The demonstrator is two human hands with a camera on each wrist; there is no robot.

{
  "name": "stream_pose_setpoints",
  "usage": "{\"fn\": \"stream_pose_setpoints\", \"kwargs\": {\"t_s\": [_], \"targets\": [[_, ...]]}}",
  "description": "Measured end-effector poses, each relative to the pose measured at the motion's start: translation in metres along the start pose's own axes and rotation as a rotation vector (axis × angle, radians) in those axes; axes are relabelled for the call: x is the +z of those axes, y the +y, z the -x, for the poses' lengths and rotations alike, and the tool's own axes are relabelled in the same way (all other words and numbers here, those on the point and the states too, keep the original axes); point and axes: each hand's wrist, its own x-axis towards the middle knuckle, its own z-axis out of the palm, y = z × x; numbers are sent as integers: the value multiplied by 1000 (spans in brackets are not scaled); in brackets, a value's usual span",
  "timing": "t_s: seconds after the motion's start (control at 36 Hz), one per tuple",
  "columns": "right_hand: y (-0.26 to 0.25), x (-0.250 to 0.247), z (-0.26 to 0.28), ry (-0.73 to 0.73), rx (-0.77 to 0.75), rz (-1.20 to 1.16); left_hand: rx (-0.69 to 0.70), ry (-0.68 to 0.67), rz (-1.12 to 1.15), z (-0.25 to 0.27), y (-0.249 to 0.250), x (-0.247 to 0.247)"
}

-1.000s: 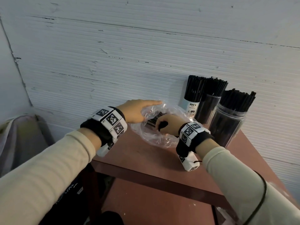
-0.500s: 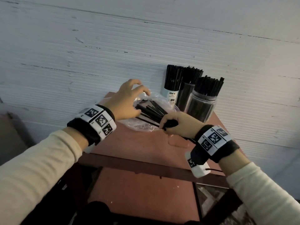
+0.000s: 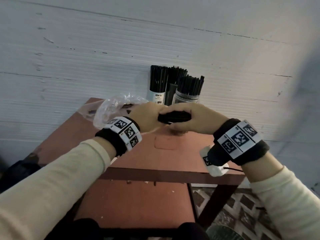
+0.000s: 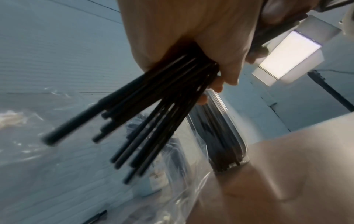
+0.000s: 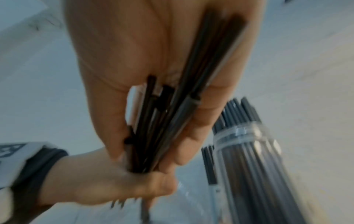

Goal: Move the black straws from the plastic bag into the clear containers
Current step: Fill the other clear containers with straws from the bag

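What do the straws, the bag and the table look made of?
Straws: likely plastic; thin black tubes with a slight sheen. Bag: thin clear plastic film, crinkled and glinting. Table: reddish-brown, matte top; painted wood or metal, cannot tell.

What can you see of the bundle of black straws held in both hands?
The bundle of thin black plastic straws is out of the clear plastic bag, held roughly level above the reddish table. The left hand and right hand both grip it. Its ends fan out unevenly.
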Motion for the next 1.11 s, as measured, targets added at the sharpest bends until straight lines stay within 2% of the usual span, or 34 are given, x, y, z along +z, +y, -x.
{"fn": "stream_pose_setpoints", "kwargs": {"t_s": [0.08,0.17,0.22,0.28,0.33,0.39,0.53,0.67,0.75,0.81,0.92,1.0,1.11], "targets": [[-4,-20,6,189,-20,116,-145,11,216,-1,4,-1],[-11,-36,7,501,-89,157,-263,85,454,-6,10,-2],[-16,-40,3,697,-158,117,-299,113,535,-12,14,-2],[-22,-40,-3,794,-194,26,-303,110,681,-17,19,-1],[-27,-37,-10,790,-209,-27,-288,93,802,-19,25,1],[-30,-32,-17,722,-199,-23,-305,67,866,-20,28,6],[-23,-11,-30,410,-101,116,-420,31,1005,-15,23,17],[-16,1,-39,489,-208,74,-438,46,999,-14,25,11],[-9,9,-46,402,-181,130,-432,17,987,-14,23,10],[-3,16,-49,395,-162,146,-462,-67,964,-12,18,12],[0,24,-50,538,-161,103,-565,-232,941,-4,11,23],[-2,28,-47,582,-161,67,-589,-328,955,0,10,28],[-6,30,-44,589,-172,37,-560,-335,908,2,10,28]]}}
